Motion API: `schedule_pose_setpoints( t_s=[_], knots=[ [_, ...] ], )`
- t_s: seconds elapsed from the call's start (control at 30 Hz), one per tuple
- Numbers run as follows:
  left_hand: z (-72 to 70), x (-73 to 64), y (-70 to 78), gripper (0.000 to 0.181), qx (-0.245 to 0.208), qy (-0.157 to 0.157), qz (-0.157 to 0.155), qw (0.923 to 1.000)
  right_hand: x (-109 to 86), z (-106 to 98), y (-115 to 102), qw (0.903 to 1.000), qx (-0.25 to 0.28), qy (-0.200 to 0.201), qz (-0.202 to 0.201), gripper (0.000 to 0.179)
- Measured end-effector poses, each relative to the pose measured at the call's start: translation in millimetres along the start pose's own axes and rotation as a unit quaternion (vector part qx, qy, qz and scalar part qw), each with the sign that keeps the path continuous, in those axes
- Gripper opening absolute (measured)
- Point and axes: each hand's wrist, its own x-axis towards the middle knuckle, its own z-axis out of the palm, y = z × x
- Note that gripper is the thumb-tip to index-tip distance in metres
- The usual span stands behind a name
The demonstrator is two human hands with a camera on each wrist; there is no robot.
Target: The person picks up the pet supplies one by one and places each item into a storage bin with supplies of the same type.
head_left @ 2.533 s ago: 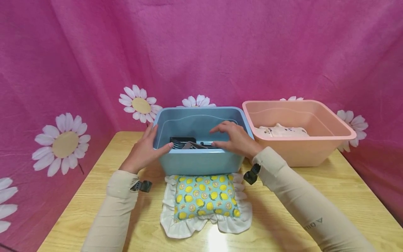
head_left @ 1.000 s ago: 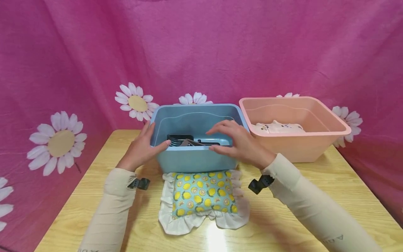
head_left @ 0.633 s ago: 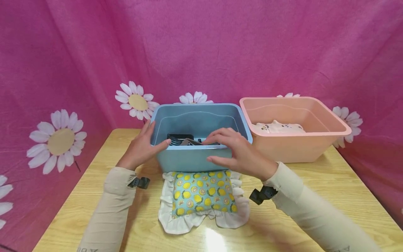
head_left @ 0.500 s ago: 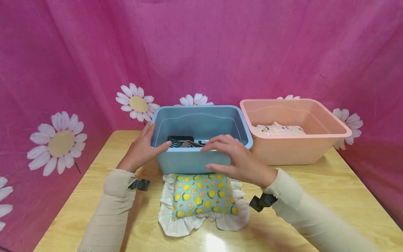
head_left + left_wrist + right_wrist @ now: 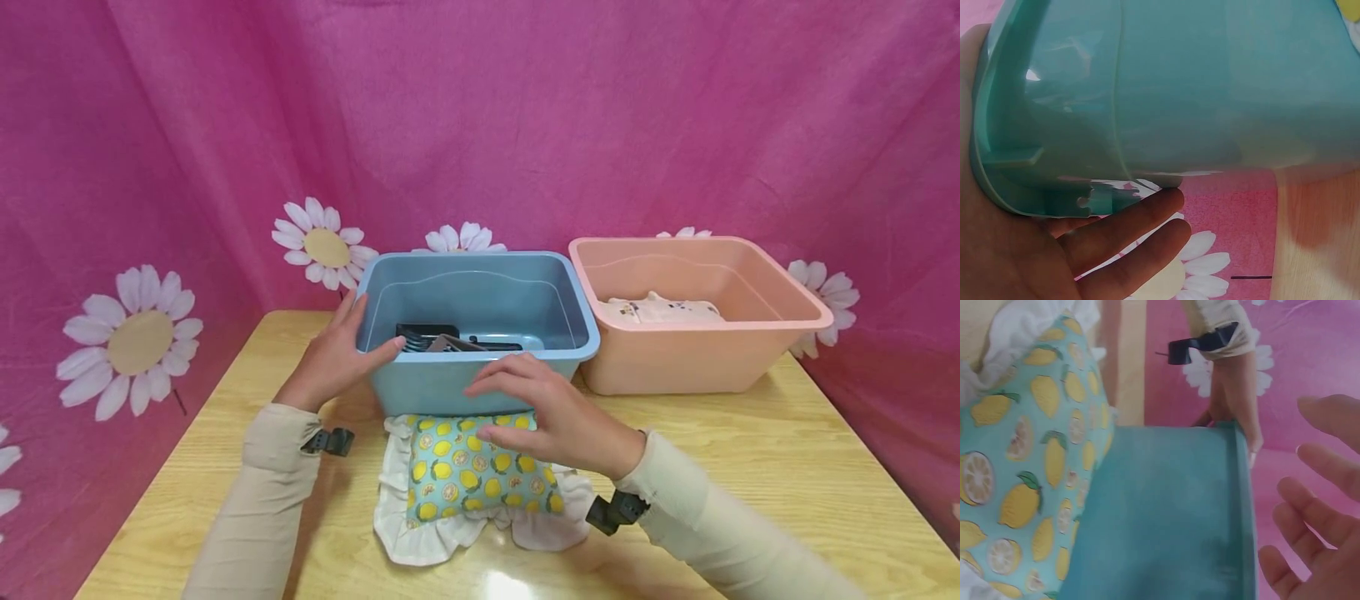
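My left hand [image 5: 326, 358] grips the front left corner of a blue plastic bin [image 5: 450, 387], its thumb over the front rim. In the left wrist view, the fingers [image 5: 1129, 231] lie along the outside of the bin's wall. My right hand [image 5: 547, 412] is held in the air before the bin's front wall, fingers loosely bent and holding nothing. It overlaps a small lemon-print pillow [image 5: 450, 475] with a white ruffle, lying on the table against the bin. Inside the bin are a black fork [image 5: 416, 340], a flat grey piece [image 5: 450, 342] and other black items, partly hidden by the front rim.
A pink bin [image 5: 697, 358] stands right of the blue one, their rims close together. Cream printed cloth [image 5: 663, 310] lies inside it. Both stand on a wooden table [image 5: 750, 467]. Behind hangs a magenta curtain [image 5: 465, 117] with large white daisies.
My right hand has moved from over the blue bin's opening down and toward me, out in front of its wall. My left hand has stayed at the corner.
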Motion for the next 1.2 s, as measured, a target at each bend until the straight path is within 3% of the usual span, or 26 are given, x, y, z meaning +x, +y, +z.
schedule_pose_setpoints(
  t_s=[0.47, 1.2],
  knots=[
    [0.2, 3.9, 3.3, 0.101, 0.006, 0.014, 0.024, 0.9996, -12.6, 21, 12, 0.9977, -0.013, -0.047, 0.046, 0.051],
    [-0.5, -1.1, 1.8, 0.100, 0.016, 0.008, 0.014, 0.9997, -25.6, 45, 26, 0.9836, -0.036, -0.134, 0.116, 0.071]
  ],
)
